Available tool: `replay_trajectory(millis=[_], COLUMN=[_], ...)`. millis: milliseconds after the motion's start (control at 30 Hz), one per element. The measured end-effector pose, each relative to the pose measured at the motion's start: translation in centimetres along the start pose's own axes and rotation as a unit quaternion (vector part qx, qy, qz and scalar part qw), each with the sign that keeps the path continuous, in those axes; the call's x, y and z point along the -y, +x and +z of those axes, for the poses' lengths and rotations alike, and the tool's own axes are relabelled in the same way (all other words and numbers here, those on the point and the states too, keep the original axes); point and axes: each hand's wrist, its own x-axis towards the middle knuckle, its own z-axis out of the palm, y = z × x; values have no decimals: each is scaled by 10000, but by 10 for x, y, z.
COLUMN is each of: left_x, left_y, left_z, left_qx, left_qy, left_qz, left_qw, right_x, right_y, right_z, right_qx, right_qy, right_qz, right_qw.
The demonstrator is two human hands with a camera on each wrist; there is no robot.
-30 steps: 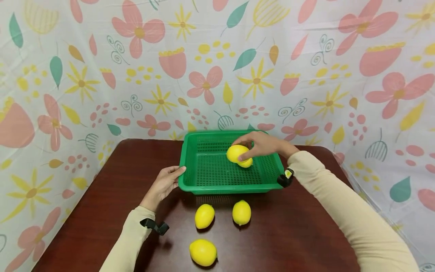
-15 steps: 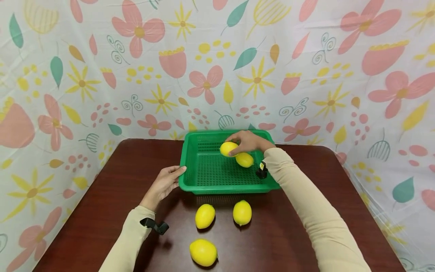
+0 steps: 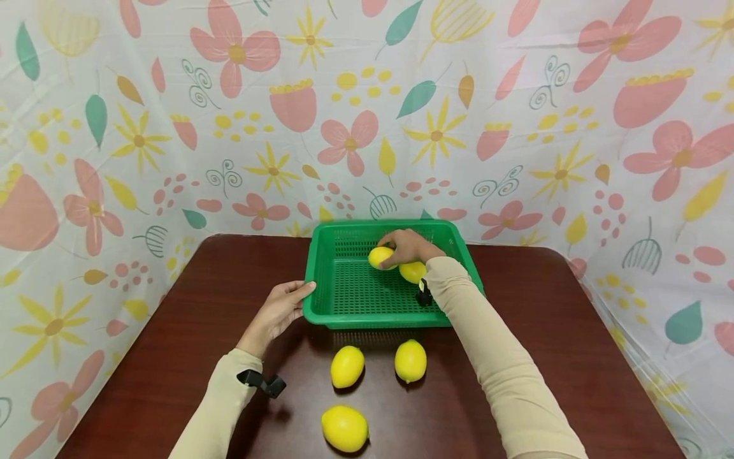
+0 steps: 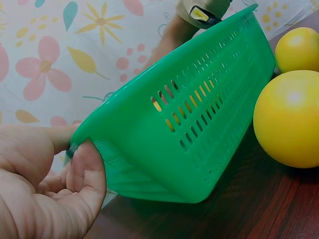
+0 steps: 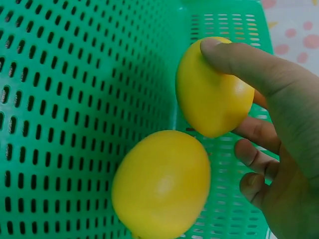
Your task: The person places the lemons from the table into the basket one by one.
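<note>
My right hand [image 3: 406,247] holds a lemon [image 3: 381,257] inside the green basket [image 3: 318,306], thumb on one side and fingers on the other. In the right wrist view the held lemon [image 5: 212,92] is beside a second lemon [image 5: 162,184], which lies on the basket's slotted floor. That second lemon [image 3: 411,273] is partly covered by my right hand in the head view. My left hand [image 3: 281,312] pinches the basket's left rim; in the left wrist view the thumb is over the rim [image 4: 144,74] and a curled finger is beneath it.
On the dark wooden table [image 3: 229,268], in front of the basket, are three more lemons: a left one [image 3: 346,366], a right one [image 3: 410,361] and a nearer one [image 3: 345,428]. A flower-patterned curtain [image 3: 350,146] hangs behind and along the sides of the table.
My right hand has moved left and lower into the basket with the lemon, uncovering more of the second lemon there. The left hand keeps its grip on the rim.
</note>
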Motion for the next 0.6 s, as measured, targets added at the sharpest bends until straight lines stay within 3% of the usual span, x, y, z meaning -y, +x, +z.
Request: replay_trajectory(millis=[300,600], left_x=[0,0], left_y=[0,1], left_z=[2,2], left_qx=[-98,-172], left_qy=[72,73], left_qz=[-23,7], left_qw=[9999,9998], right_x=[1,4], right_y=[3,2], right_z=[15,13], right_qx=[-145,-12], right_qy=[-348,-505], right_qz=[-22,123], right_qw=[9993,9986])
